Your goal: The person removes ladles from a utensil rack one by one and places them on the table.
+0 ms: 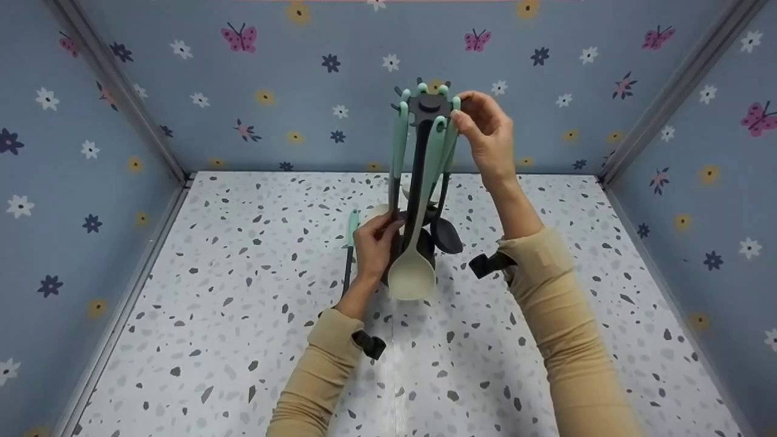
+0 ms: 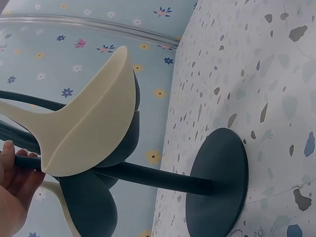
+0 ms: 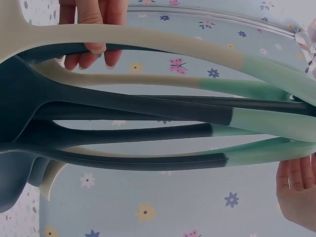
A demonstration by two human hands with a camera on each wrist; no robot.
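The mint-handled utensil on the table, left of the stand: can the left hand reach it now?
Probably yes: the left hand is beside the utensil's mint handle, with nothing visible between them, though it would first need to release the dark shaft it holds.

Bright, diffuse light — wrist views duller

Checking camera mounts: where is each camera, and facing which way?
Head: on the head, forward and down at the stand; left hand, right hand, sleeves show.
Left wrist: on that wrist, toward the cream spoon and base; left hand shows.
Right wrist: on that wrist, across the handles; both hands show.
Both wrist views share the left hand.
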